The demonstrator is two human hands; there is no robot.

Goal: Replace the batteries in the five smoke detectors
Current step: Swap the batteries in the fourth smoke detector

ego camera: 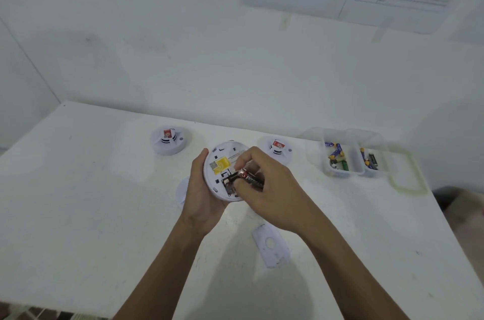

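A: Hands?
B: Noted: left hand gripped round white smoke detector above white counter; right hand pinched black cylindrical battery at its bay.
A: Nearby?
B: Clear plastic battery tubs stood right, well apart.

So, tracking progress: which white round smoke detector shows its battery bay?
The white round smoke detector in the left hand, back up, black battery at its bay; left table detector and right table detector sit back-down.

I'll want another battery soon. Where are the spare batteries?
Head view: the spare batteries lie in two clear tubs at the far right of the table, beside the right-hand smoke detector.
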